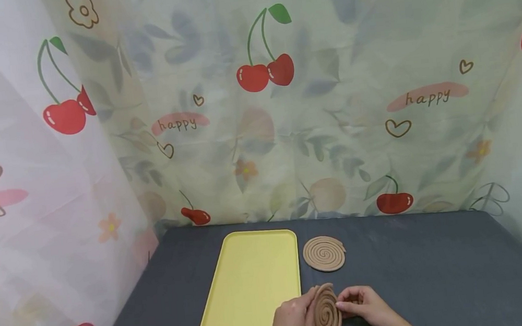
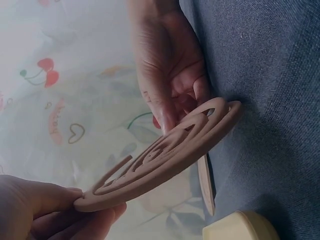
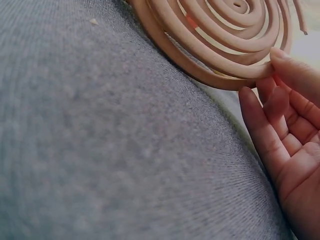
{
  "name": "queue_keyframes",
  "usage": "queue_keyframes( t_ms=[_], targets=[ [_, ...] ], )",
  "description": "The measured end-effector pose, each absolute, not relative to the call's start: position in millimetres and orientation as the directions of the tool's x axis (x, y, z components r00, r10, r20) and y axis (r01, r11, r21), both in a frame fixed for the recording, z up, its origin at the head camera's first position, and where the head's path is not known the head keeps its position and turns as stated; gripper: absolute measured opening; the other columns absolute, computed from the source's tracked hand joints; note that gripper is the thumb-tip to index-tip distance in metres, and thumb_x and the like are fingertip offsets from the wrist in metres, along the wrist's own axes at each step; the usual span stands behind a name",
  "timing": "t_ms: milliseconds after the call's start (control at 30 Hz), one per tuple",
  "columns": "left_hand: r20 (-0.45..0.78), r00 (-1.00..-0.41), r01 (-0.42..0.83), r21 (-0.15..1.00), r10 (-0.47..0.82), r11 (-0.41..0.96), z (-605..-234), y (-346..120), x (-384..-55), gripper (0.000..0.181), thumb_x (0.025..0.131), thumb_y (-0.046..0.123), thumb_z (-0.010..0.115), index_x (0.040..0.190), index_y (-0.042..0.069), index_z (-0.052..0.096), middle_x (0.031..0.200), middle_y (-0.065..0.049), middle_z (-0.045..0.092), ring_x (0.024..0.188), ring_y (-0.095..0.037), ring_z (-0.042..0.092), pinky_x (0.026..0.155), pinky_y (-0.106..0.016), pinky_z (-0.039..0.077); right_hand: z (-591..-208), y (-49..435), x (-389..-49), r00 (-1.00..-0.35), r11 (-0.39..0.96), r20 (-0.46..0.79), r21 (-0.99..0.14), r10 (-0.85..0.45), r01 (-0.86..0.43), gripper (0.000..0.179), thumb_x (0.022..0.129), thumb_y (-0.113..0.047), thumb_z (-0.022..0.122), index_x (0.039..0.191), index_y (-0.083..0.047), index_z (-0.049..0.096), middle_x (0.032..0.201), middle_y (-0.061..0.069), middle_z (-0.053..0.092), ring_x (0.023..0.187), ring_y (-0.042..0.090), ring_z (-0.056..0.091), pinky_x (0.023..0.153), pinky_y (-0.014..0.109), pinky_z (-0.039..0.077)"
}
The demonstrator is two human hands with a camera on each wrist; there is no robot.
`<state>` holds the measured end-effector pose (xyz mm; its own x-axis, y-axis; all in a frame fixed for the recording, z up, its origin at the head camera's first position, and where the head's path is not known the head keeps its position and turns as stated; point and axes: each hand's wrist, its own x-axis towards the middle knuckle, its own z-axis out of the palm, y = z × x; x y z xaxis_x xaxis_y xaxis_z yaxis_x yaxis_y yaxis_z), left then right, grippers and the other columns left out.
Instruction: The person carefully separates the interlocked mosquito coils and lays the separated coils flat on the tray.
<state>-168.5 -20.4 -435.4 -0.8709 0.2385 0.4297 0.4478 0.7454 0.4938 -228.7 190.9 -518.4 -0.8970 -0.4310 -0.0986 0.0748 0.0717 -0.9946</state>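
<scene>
Left hand (image 1: 292, 321) is gripping the brown mosquito coil (image 1: 326, 317) by its edge, right hand (image 1: 368, 307) is pinching another part of the rim, and it's tilting steeply beside the yellow tray (image 1: 254, 284), possibly 2 nested spirals; the flat coil (image 1: 324, 254) is lying farther back on the dark tablecloth (image 1: 417, 268)

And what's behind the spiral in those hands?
Beyond the held spiral, a flat second spiral lies on the dark table, right of the yellow tray. In the head view, whatever the held one covers is hidden.
</scene>
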Motion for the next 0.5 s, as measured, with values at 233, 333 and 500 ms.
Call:
queue_keyframes(
  t_ms=[233, 333, 500],
  targets=[
    [0.454, -0.855, 0.473, 0.488, 0.25, 0.733, -435.6, -23.3, -168.7, 0.024, 0.085, 0.014, 0.066, 0.108, 0.009, 0.071, 0.091, -0.004, 0.074, 0.077, -0.012, 0.069, 0.06, -0.021, 0.053, -519.1, 192.2, -228.3, -0.899, 0.068, -0.085, -0.996, -0.43, 0.061, 0.019, 0.09, -0.02, 0.06, 0.095, -0.002, 0.064, 0.084, -0.005, 0.066, 0.076, 0.005, 0.065, 0.07, 0.024, 0.055],
    [0.418, -0.874, 0.456, 0.528, 0.248, 0.716, -436.0, -25.3, -171.1, 0.023, 0.086, 0.014, 0.064, 0.108, 0.009, 0.071, 0.092, -0.004, 0.074, 0.078, -0.012, 0.07, 0.061, -0.02, 0.053, -518.8, 192.8, -227.3, -0.898, 0.06, -0.075, -0.997, -0.433, 0.055, 0.018, 0.091, -0.019, 0.06, 0.095, -0.002, 0.065, 0.084, -0.005, 0.066, 0.076, 0.005, 0.065, 0.07, 0.024, 0.055],
    [0.397, -0.889, 0.437, 0.585, 0.229, 0.683, -439.3, -30.6, -176.1, 0.021, 0.086, 0.011, 0.064, 0.106, 0.01, 0.072, 0.095, -0.003, 0.073, 0.082, -0.011, 0.069, 0.064, -0.02, 0.054, -518.5, 194.2, -225.3, -0.886, 0.033, -0.045, -0.999, -0.461, 0.034, 0.012, 0.091, -0.016, 0.059, 0.094, -0.006, 0.065, 0.081, -0.008, 0.066, 0.072, 0.003, 0.062, 0.067, 0.022, 0.054]
  ],
)
